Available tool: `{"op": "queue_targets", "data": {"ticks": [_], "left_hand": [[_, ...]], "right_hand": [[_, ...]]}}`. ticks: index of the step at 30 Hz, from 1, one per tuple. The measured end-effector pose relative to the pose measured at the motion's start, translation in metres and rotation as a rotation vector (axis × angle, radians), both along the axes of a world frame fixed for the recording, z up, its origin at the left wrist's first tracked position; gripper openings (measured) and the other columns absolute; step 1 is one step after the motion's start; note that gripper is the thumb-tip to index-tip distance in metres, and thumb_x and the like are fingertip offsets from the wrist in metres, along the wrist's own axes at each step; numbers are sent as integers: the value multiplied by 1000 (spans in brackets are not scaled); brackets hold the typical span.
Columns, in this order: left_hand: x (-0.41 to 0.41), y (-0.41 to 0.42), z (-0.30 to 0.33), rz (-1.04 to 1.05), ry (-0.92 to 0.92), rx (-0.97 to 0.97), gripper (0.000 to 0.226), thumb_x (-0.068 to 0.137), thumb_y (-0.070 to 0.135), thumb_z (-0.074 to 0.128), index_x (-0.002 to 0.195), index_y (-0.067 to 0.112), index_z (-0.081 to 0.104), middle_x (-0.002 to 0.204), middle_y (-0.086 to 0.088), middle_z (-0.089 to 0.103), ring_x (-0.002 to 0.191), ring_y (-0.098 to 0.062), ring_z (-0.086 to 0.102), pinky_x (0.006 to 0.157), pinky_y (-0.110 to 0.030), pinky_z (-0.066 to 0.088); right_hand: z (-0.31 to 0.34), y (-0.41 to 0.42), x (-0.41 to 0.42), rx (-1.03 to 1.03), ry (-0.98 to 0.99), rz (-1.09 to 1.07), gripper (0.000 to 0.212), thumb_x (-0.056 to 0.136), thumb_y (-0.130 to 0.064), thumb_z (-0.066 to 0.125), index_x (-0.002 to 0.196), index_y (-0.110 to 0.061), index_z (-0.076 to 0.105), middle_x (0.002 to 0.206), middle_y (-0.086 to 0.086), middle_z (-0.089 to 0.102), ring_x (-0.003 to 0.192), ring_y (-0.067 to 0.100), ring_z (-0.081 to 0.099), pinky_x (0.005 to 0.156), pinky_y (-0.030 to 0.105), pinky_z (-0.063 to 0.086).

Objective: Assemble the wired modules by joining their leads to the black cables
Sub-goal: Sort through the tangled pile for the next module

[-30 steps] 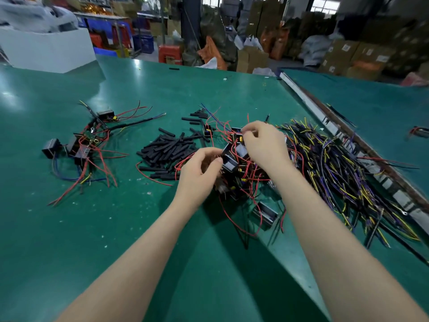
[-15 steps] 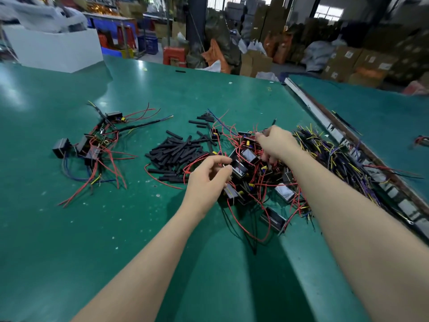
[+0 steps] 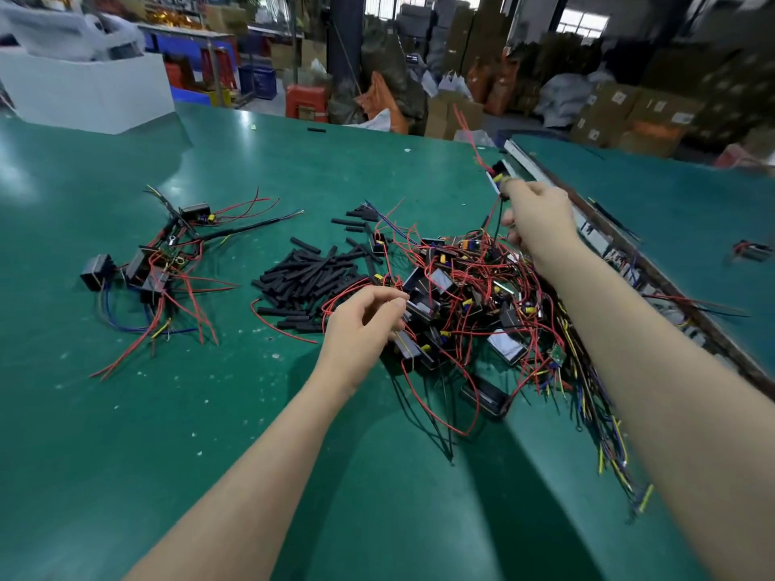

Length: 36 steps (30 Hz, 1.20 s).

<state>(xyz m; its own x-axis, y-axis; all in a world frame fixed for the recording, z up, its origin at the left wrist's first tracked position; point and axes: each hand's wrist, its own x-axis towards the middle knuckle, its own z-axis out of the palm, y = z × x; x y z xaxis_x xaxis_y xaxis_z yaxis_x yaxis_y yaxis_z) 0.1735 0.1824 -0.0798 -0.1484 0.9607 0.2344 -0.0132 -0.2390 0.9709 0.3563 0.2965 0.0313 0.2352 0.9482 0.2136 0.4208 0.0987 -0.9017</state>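
Both bare forearms reach from the near edge across the green table (image 3: 126, 413). The right hand (image 3: 539, 220) is raised at the far right above the pile of wired modules (image 3: 461, 304), knuckles up, its fingers pinching a small module (image 3: 497, 171) from which a red lead (image 3: 467, 132) rises and a thin black wire hangs down toward the heap. The left hand (image 3: 362, 325) sits lower, at the pile's left edge, its fingers curled; it appears to pinch a thin yellow wire (image 3: 401, 340) beside a black module, though the grasp is partly hidden. Black sleeves (image 3: 310, 274) lie in a heap just left of the pile. Farther left, well apart, rests a cluster of joined modules (image 3: 155, 262) with red and blue leads. A bundle of yellow and purple wires (image 3: 604, 421) spreads along the right arm.
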Motion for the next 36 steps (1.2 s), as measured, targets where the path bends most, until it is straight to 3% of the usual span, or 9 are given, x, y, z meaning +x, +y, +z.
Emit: {"op": "queue_targets", "data": {"ticks": [4,8,13,18,20,22,28,31,36], "left_hand": [[-2,1,3,2,-99,-35,16,94,13,52,92,19,66,61,8,62,53,-5,55,50,-10,40],[-4,4,5,49,-208,-87,14,97,16,48,99,22,60,67,7,64,53,-6,56,47,-14,38],[-8,7,4,97,-249,-142,13,97,17,46,99,24,57,77,3,62,52,-5,57,46,-14,39],[-6,10,3,106,-228,-151,13,95,12,50,96,24,56,72,1,58,47,0,52,45,-11,38],[-5,11,3,105,-215,-148,14,95,10,50,95,23,57,69,0,57,47,0,50,45,-10,37],[-6,11,3,98,-210,-149,15,95,9,50,94,21,58,67,0,56,47,0,51,45,-10,38],[-8,12,2,90,-232,-184,13,95,16,51,94,20,63,64,6,59,50,-1,53,46,-11,39],[-8,13,4,75,-286,-205,12,96,19,50,96,22,62,67,8,63,52,-5,57,47,-14,42],[-13,14,12,-87,-733,-330,21,97,38,45,111,23,52,91,-6,74,68,-19,71,55,-21,53]], "right_hand": [[1,-32,-11,-277,187,231,24,95,-37,52,97,-13,58,53,0,57,35,9,46,37,14,31],[-15,-45,-19,-513,-149,439,43,101,-50,35,103,-13,56,79,5,70,46,11,57,42,17,35],[-30,-20,-24,-309,-403,226,29,96,-24,48,104,-1,64,85,16,70,60,25,59,54,29,45],[-36,-1,-53,-316,-849,126,51,88,-56,51,113,-13,57,105,10,61,103,30,59,83,36,46],[-41,4,-60,-345,-964,124,40,87,-43,57,111,-11,56,110,12,59,101,32,57,81,36,45],[-39,9,-57,-303,-919,68,27,88,-21,53,108,-6,62,112,19,64,101,34,60,84,36,48],[9,16,-27,53,-285,-73,24,98,-14,46,109,-17,66,96,7,72,91,21,66,91,41,53],[29,2,-35,252,-115,0,17,98,-14,46,108,-18,59,77,-6,66,68,2,63,66,26,55],[21,-46,-55,63,-277,451,24,93,-4,48,112,-17,57,69,-4,69,52,1,59,50,12,43]]}}
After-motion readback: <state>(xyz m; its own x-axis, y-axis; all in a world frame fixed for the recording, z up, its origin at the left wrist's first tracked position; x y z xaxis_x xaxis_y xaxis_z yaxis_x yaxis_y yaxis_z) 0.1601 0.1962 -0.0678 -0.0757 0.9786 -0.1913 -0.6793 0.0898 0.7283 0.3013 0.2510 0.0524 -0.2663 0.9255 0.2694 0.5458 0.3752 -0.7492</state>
